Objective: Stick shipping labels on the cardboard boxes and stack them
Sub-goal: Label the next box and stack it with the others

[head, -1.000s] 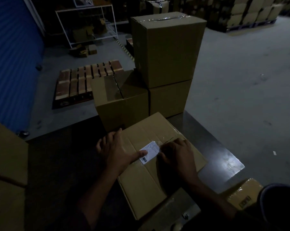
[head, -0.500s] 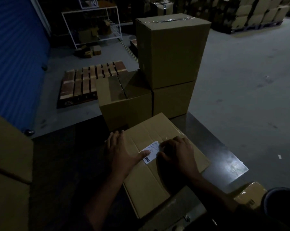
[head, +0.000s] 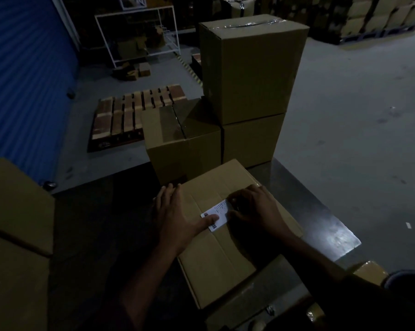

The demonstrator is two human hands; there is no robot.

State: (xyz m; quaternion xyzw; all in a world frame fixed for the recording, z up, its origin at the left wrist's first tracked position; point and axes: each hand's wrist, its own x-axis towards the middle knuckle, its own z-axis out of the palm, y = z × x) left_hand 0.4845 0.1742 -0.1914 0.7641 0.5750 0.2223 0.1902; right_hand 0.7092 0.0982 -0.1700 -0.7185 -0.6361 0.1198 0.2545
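A cardboard box [head: 216, 263] lies on the dark table [head: 321, 218] in front of me. A small white shipping label [head: 219, 212] with a barcode sits on its top. My left hand [head: 175, 216] lies flat on the box, its thumb pressing the label's left part. My right hand [head: 254, 206] rests on the label's right end with fingers bent down onto it. Beyond the table stand three stacked boxes: one low at the left [head: 182, 144], one low at the right [head: 252, 139] and one on top [head: 252, 68].
More cardboard boxes [head: 13, 235] stand at my left. A wooden pallet [head: 135, 113] lies on the floor by a blue shutter door [head: 22, 75]. A white wire rack [head: 139, 34] is at the back. Pallets of boxes [head: 380, 17] fill the far right.
My left thumb has slid further onto the label. My right hand stays at the label's right end. The view has shifted slightly.
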